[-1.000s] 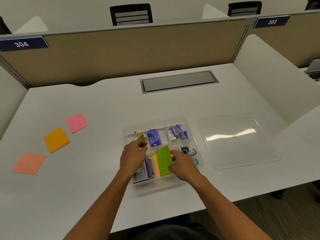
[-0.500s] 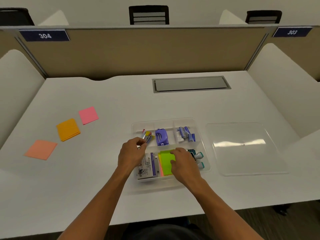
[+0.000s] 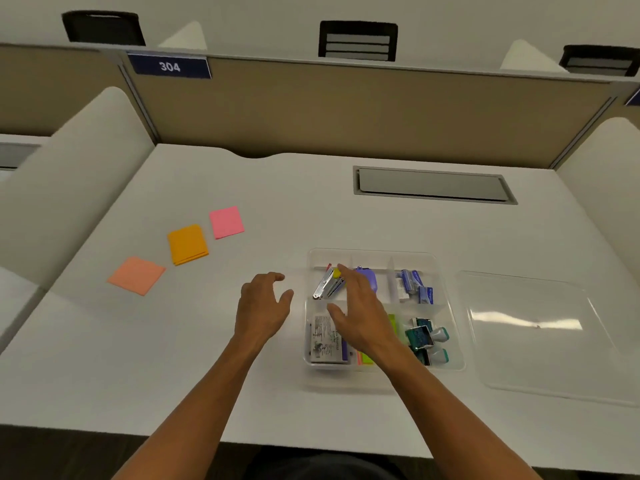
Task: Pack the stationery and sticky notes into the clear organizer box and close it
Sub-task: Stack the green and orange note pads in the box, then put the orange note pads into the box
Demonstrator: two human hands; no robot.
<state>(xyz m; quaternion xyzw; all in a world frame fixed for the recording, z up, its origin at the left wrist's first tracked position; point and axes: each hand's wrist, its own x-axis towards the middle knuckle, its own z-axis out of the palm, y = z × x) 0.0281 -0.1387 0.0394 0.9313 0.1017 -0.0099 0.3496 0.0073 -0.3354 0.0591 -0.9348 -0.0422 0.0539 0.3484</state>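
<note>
The clear plastic organizer box [image 3: 446, 258] sits open on the white bench [image 3: 346, 216], right of centre and close to you. Its back compartments hold a silver staple remover with a yellow tip [image 3: 327, 284], a purple plastic item [image 3: 367, 277] and small blue-and-white packets [image 3: 414, 285]. The front compartments hold a white printed packet [image 3: 327, 337], a stack of green and pink sticky notes [image 3: 367, 357] mostly hidden by your wrist, and teal stamps [image 3: 427, 337].

Your right hand [image 3: 360, 313] hovers over the middle of the box, fingers spread wide, holding nothing. Your left hand [image 3: 265, 308] hangs just left of the box, loosely open, also empty.

The flat clear lid [image 3: 540, 334] lies on the bench just right of the box. Well to the left lie three loose pads: a pink square sticky pad [image 3: 227, 222], an orange square sticky pad [image 3: 188, 244] and a peach square sticky pad [image 3: 136, 275].

Risks, as judgements: the three pads are not yet packed, so closing now would leave them out. Reaching across the box for them with your right hand could catch a forearm on its wall and shift it. The sticky-note compartment already looks filled; adding pads may raise the stack above the rim and stop the lid seating. The lid is nearly invisible against the bench, so it is easy to knock.
</note>
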